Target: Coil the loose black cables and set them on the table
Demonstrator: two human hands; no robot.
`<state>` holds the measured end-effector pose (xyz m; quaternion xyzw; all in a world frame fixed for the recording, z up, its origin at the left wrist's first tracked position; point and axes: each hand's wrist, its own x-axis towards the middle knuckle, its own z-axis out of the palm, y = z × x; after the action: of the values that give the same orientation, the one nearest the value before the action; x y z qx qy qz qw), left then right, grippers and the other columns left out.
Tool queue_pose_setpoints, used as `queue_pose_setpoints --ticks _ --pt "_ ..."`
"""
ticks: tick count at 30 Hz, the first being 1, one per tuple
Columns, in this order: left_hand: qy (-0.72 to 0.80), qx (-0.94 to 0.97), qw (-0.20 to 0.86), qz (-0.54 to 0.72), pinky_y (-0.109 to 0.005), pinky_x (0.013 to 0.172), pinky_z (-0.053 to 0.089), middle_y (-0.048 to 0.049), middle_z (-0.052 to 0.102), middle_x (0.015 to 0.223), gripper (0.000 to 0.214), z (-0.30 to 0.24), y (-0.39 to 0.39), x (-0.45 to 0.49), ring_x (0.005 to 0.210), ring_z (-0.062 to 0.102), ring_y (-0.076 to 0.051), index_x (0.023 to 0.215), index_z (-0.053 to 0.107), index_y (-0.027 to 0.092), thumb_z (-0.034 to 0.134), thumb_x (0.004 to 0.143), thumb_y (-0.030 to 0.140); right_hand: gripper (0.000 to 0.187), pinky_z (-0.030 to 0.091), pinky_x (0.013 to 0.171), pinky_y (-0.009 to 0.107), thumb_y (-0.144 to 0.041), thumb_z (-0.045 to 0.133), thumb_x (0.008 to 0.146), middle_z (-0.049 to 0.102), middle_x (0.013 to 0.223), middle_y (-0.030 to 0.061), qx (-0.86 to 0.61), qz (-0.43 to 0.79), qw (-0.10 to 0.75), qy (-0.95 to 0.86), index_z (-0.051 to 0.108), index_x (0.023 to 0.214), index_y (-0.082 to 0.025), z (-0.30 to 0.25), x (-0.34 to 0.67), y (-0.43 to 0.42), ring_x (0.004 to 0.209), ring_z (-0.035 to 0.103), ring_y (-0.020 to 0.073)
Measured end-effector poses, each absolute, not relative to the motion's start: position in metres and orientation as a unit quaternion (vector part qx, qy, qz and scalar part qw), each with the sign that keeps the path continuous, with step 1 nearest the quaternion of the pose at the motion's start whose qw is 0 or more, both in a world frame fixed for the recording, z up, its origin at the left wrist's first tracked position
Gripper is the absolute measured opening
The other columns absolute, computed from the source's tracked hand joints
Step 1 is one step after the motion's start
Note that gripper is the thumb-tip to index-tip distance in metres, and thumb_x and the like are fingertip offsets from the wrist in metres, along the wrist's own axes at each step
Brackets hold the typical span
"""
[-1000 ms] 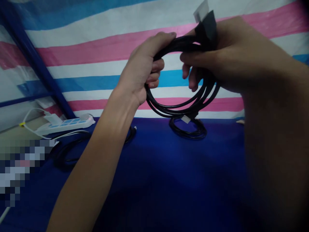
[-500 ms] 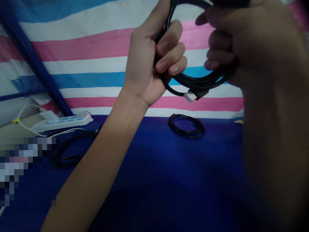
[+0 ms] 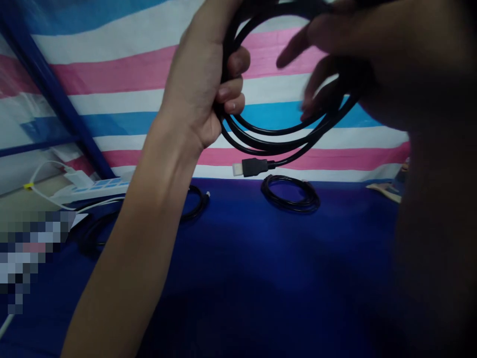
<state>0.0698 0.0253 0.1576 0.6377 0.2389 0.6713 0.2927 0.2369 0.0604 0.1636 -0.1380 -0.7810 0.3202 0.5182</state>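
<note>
Striped sheet (image 3: 115, 77) behind blue tabletop (image 3: 283, 268); blue post (image 3: 52, 89) left, seemingly metal; dim light

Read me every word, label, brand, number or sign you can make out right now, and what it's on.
No text can be read.
Held black cable and its plug: no lettering can be made out.
Coiled cable on the table: too small and dark to tell.
Power strip: any markings are too small to read.
Pixelated patch at left: blocked out, unreadable.
Striped sheet: only stripes, no lettering visible.
</note>
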Motion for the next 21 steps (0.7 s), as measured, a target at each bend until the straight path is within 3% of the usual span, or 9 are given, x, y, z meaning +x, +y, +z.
queue_pose_setpoints --ticks 2,4,7,10,12,14,17,19,21 --pt "0.216 0.669 0.197 0.684 -0.019 0.034 0.014 0.0023 0.03 0.057 0.022 0.156 0.024 0.071 0.038 0.026 -0.003 0.076 0.052 0.017 0.043 0.093 0.028 0.017 0.033 0.03 0.021 -0.005 0.055 0.079 0.06 0.074 -0.0054 -0.139 0.247 0.519 -0.806 0.058 0.072 -0.02 0.164 0.233 0.055 0.052 0.057 0.0075" --pt "0.197 0.695 0.154 0.674 -0.017 0.037 0.016 0.003 0.035 0.06 0.019 0.155 0.022 0.072 0.04 0.034 -0.002 0.072 0.047 0.017 0.048 0.09 0.021 0.019 0.026 0.029 0.022 -0.004 0.051 0.081 0.058 0.073 -0.0049 -0.139 0.246 0.507 -0.814 0.055 0.072 -0.021 0.163 0.23 0.051 0.05 0.053 0.0065" --pt "0.206 0.696 0.261 0.637 -0.014 0.037 0.015 0.0039 0.041 0.063 0.022 0.158 0.021 0.072 0.037 0.032 0.003 0.069 0.042 0.016 0.046 0.091 0.018 0.019 0.032 0.033 0.02 -0.004 0.052 0.079 0.059 0.083 -0.0054 -0.141 0.245 0.509 -0.813 0.054 0.08 -0.022 0.162 0.227 0.049 0.055 0.052 0.0056" --pt "0.211 0.649 0.403 0.61 -0.013 0.032 0.01 0.0034 0.04 0.061 0.021 0.163 0.022 0.072 0.032 0.023 0.004 0.077 0.05 0.013 0.039 0.095 0.018 0.021 0.044 0.044 0.016 -0.002 0.049 0.079 0.058 0.091 -0.0043 -0.176 0.12 0.526 -0.823 0.057 0.086 -0.02 0.161 0.223 0.051 0.071 0.056 0.0073" --pt "0.225 0.631 0.418 0.613 -0.015 0.031 0.006 0.0037 0.037 0.059 0.018 0.162 0.026 0.071 0.031 0.018 0.003 0.086 0.054 0.013 0.038 0.095 0.018 0.019 0.042 0.041 0.015 -0.007 0.046 0.085 0.058 0.085 -0.0015 -0.217 0.034 0.507 -0.833 0.06 0.086 -0.019 0.16 0.22 0.053 0.063 0.054 0.0059" --pt "0.259 0.639 0.344 0.637 -0.018 0.031 0.005 0.0035 0.037 0.059 0.011 0.157 0.033 0.07 0.033 0.017 0.0 0.09 0.055 0.016 0.045 0.091 0.019 0.017 0.037 0.034 0.016 -0.016 0.045 0.089 0.057 0.075 0.0007 -0.229 0.002 0.494 -0.839 0.06 0.081 -0.017 0.159 0.219 0.054 0.051 0.052 0.0054" --pt "0.28 0.696 0.085 0.655 -0.024 0.035 0.021 0.0006 0.045 0.061 0.013 0.147 0.044 0.067 0.038 0.031 -0.006 0.083 0.058 0.016 0.053 0.087 0.027 0.023 0.04 0.033 0.022 -0.023 0.046 0.092 0.054 0.062 0.0018 -0.231 0.055 0.508 -0.828 0.055 0.071 -0.016 0.158 0.219 0.053 0.046 0.055 0.0103" --pt "0.27 0.735 -0.096 0.614 -0.027 0.051 0.036 -0.0021 0.051 0.065 0.019 0.143 0.05 0.065 0.053 0.048 -0.012 0.078 0.059 0.016 0.051 0.088 0.03 0.024 0.041 0.035 0.025 -0.024 0.047 0.092 0.051 0.056 0.001 -0.248 0.149 0.522 -0.802 0.053 0.07 -0.017 0.158 0.217 0.051 0.044 0.053 0.0123" --pt "0.264 0.75 -0.169 0.583 -0.029 0.065 0.039 -0.0034 0.054 0.069 0.019 0.143 0.052 0.063 0.067 0.053 -0.016 0.079 0.06 0.017 0.048 0.089 0.028 0.023 0.035 0.034 0.026 -0.024 0.05 0.092 0.046 0.054 -0.0003 -0.248 0.251 0.529 -0.772 0.052 0.069 -0.018 0.158 0.215 0.051 0.039 0.045 0.009"
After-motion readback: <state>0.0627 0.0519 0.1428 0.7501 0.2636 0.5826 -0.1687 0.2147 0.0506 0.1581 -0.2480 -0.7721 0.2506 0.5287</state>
